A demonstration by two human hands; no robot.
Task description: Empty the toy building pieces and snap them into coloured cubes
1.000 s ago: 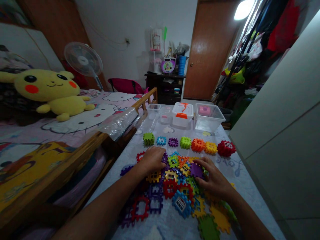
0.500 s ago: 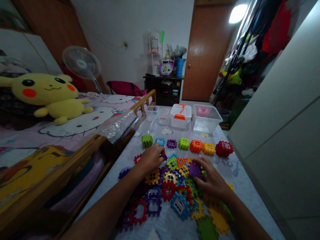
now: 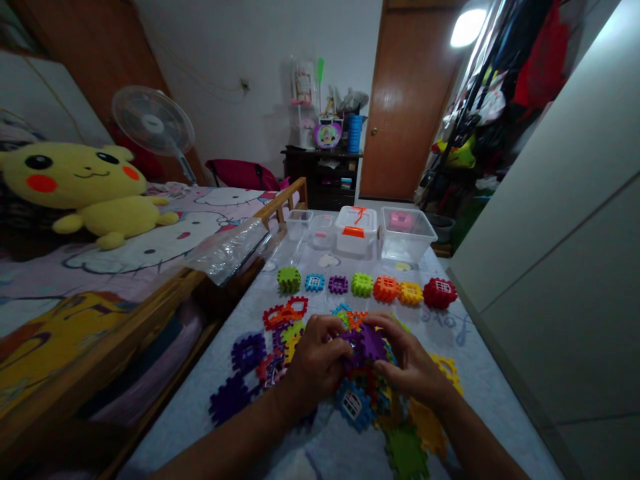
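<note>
Over the middle of the table, my right hand (image 3: pixel 407 360) pinches a purple building tile (image 3: pixel 373 342) with notched edges between thumb and fingers. My left hand (image 3: pixel 320 357), closed, has a second purple tile (image 3: pixel 353 343) at its fingertips, right up against the first; whether they interlock I cannot tell. Underneath lies a pile of loose notched tiles, partly covered by my hands. A blue window tile (image 3: pixel 355 404) and a green tile (image 3: pixel 407 452) show on the near side. Dark purple tiles (image 3: pixel 230 399) and a red frame tile (image 3: pixel 299 307) lie to the left.
Beyond the pile runs a row of stacks by colour, from a green stack (image 3: pixel 289 280) to a red stack (image 3: pixel 440 293). Clear plastic boxes (image 3: pixel 407 237) stand at the table's far end. A wooden bed rail (image 3: pixel 165 313) borders the left, a pale cabinet (image 3: pixel 555 267) the right.
My left hand has come back from near the row of stacks, bringing a purple tile against the one in my right hand. The view has shifted slightly.
</note>
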